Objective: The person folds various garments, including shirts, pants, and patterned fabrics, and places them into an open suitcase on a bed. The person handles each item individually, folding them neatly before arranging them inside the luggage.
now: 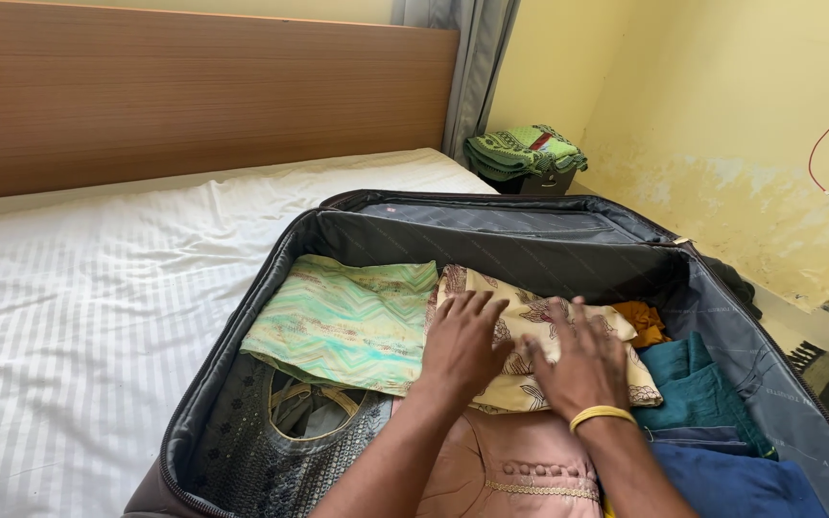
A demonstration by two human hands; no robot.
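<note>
Two forearms reached up from the bottom edge of the view, nearest to the camera, and both hands lay flat on one folded cream garment (pixel 530 360) with a dark red leaf print. This garment sat in the middle of the open suitcase (pixel 520 251), on top of the other clothes.

One bed (pixel 98 288) filled most of the room, covered with a white striped sheet, and behind it stood one wooden headboard (pixel 194 91). Yellow walls (pixel 722 105) closed the right side, with a grey curtain (pixel 472 67) in the corner. The one dark suitcase lay open on the bed, its lid leaning toward the wall.

Inside it I counted one green zigzag cloth (pixel 347 321) just left of the cream garment, one dark patterned garment (pixel 251 451) below it, one pink garment (pixel 510 465) under the wrists, one teal piece (pixel 698 384), one blue piece (pixel 731 484) and one small orange piece (pixel 645 321).

One green folded pile (pixel 525 152) rested in the far corner.

The left hand (pixel 462 345) had its fingers spread open and pressed on the cream garment, gripping nothing. The right hand (pixel 582 364), with one yellow bangle (pixel 602 415) on the wrist, was also open and flat on it.
</note>
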